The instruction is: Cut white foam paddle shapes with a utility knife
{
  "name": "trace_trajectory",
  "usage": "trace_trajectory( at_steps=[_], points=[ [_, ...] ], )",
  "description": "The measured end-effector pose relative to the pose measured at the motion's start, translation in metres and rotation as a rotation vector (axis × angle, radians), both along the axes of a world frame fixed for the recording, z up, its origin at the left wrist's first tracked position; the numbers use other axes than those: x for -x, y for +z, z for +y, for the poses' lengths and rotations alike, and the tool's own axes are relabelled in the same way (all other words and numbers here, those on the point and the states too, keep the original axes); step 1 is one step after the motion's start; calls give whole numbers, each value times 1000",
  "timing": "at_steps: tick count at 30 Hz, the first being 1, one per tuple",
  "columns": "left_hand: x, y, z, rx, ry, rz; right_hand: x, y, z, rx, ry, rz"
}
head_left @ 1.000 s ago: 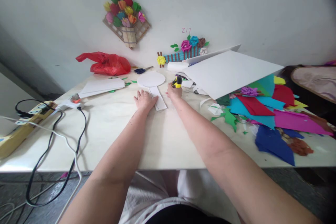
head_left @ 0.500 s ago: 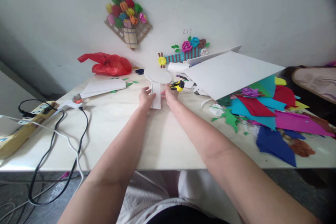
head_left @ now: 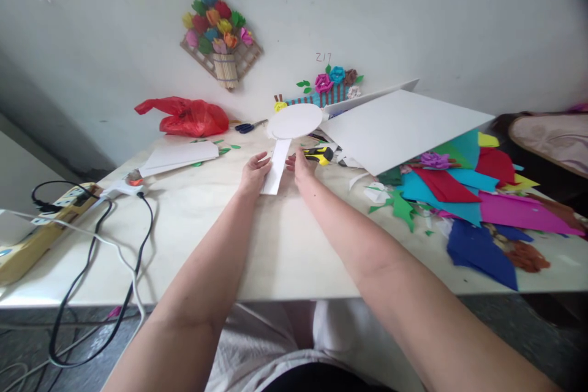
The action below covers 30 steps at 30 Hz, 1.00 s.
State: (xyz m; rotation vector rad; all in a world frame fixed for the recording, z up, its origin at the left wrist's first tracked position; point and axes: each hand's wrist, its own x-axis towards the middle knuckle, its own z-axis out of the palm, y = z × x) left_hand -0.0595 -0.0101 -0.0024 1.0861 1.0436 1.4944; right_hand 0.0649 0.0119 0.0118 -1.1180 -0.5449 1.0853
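Upright in front of me is a white board piece, a narrow strip (head_left: 277, 166) topped by a rounded oval (head_left: 296, 120). It leans to the right; whether strip and oval are one piece I cannot tell. My left hand (head_left: 255, 173) is at the strip's left edge, fingers closed on its side. On the other side, my right hand (head_left: 302, 168) is closed around a yellow and black utility knife (head_left: 324, 155), which points out past the fingers. A small gap shows between the right fingertips and the strip.
Large white boards (head_left: 408, 125) lie at the right, beside a pile of coloured paper (head_left: 459, 196). White sheets (head_left: 179, 157), a red plastic bag (head_left: 193, 116) and scissors (head_left: 248, 127) are on the left and back. A power strip (head_left: 55, 220) with cables hangs over the left edge.
The white piece has tipped, its oval top swinging to the right and its strip now slanting. Its foot has shifted slightly left. The knife has turned a little in my right hand.
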Motion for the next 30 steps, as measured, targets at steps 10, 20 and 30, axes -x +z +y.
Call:
trace_trajectory(
  at_steps=[10,20,30],
  points=[
    [1,-3,-2,-96,-102,-47,4,5,-7,0,88,150],
    [-4,0,-4,-70,-57,18,3,4,-7,-103,141,133],
    [-3,17,-17,-4,-311,134,-2,7,-13,-133,205,3]
  ],
)
